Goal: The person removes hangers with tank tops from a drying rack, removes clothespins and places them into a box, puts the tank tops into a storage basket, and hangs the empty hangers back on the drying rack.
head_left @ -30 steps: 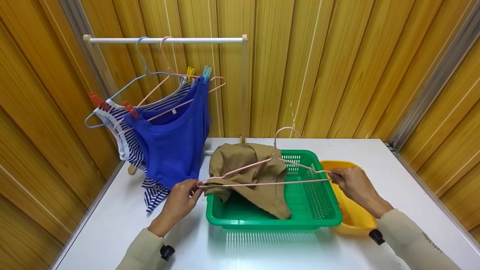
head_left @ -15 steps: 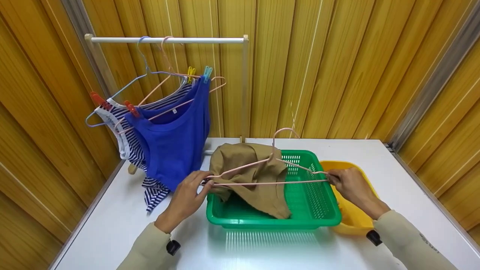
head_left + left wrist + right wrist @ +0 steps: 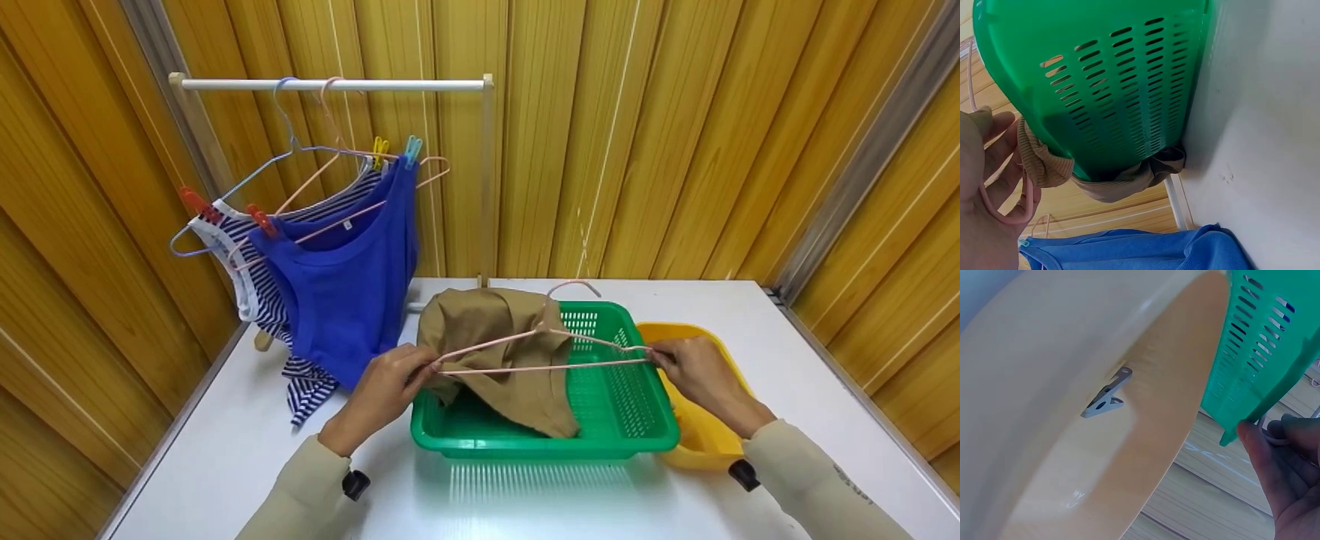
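A pink clothes hanger is held by its two ends over the green basket, its hook tilted away from me. My left hand grips the left end, and a fold of the brown garment lies at its fingertips. In the left wrist view the hanger's rounded end crosses that hand's fingers. My right hand pinches the right end, thumb and forefinger together, above the yellow bin. The brown garment lies bunched in the basket's left half, partly draped over its rim.
At the back left, a rack carries a blue tank top and a striped top on hangers, clipped with clothespins. A grey clothespin lies inside the yellow bin. Wood-look panels border the white table.
My left hand has moved right and taken a fuller grip near the garment's edge. The hanger's hook has dipped lower. My right hand has shifted slightly left.
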{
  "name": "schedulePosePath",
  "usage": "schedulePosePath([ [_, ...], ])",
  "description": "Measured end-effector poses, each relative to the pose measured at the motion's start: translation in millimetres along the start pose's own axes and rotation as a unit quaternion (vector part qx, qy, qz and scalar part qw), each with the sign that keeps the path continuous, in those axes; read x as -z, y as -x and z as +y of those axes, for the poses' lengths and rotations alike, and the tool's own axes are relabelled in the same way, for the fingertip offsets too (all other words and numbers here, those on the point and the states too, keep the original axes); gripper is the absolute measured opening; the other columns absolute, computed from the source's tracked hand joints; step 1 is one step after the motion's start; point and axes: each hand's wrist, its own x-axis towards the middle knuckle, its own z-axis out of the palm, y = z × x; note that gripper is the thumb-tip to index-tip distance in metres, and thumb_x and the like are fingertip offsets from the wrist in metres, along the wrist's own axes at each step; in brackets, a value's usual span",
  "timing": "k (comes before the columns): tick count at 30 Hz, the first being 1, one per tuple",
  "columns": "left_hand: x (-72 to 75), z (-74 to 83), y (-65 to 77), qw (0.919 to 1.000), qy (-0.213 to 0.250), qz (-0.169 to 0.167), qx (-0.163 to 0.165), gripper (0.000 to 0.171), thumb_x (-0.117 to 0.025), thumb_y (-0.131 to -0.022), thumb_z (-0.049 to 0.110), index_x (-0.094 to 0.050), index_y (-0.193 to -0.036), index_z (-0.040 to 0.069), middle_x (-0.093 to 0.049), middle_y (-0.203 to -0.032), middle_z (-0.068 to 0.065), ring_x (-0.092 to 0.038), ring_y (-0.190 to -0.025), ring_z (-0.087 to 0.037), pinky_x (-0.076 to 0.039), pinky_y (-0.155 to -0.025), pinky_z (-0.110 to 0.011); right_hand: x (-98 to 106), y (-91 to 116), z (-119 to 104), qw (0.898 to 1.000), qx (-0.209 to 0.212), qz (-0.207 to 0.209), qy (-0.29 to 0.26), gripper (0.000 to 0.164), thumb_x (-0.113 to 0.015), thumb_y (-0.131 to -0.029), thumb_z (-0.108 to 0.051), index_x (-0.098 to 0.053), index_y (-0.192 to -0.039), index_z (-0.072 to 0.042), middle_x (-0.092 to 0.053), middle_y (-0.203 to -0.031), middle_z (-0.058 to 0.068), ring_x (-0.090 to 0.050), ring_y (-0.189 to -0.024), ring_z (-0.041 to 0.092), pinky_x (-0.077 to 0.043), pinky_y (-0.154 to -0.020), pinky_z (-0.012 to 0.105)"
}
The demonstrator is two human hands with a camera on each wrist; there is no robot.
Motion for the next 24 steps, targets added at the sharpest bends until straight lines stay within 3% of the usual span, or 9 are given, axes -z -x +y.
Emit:
schedulePosePath([
  [7,0.6,-1.2,2.0,0.999,-0.013,0.037,-0.02,0.008,-0.064,-0.095,0.018,-0.072,-0.096,0.014,-0.069,-0.081,0.003,-0.058,-0.069,-0.006,-0.056,-0.067,-0.024,-2.6,1.8,-3.8,0.999,-0.024,-0.019,-0.012,0.024,-0.067,-0.093,-0.011,-0.069,-0.114,0.001,-0.073,-0.103,0.015,-0.07,-0.08,0.021,-0.06,-0.065,0.031],
  [16,14.7,-6.4,10.1,0.9958,-0.039,0.074,-0.037,0.01,-0.066,-0.094,0.012,-0.074,-0.1,0.011,-0.071,-0.084,0.001,-0.063,-0.073,-0.007,-0.058,-0.068,-0.026,-7.0,3.8,-15.3,0.999,-0.027,-0.038,0.012,0.035,-0.074,-0.086,-0.013,-0.067,-0.115,0.005,-0.064,-0.114,0.022,-0.065,-0.091,0.032,-0.059,-0.077,0.048],
  [24,28.3,-12.3,15.2,0.9946,-0.033,0.097,-0.015,0.01,-0.066,-0.093,0.01,-0.074,-0.099,0.01,-0.071,-0.085,0.001,-0.062,-0.076,-0.007,-0.058,-0.07,-0.026,-8.1,6.5,-24.2,0.998,-0.034,-0.045,0.023,0.039,-0.075,-0.087,-0.013,-0.065,-0.118,0.007,-0.062,-0.119,0.026,-0.063,-0.1,0.038,-0.055,-0.084,0.054],
])
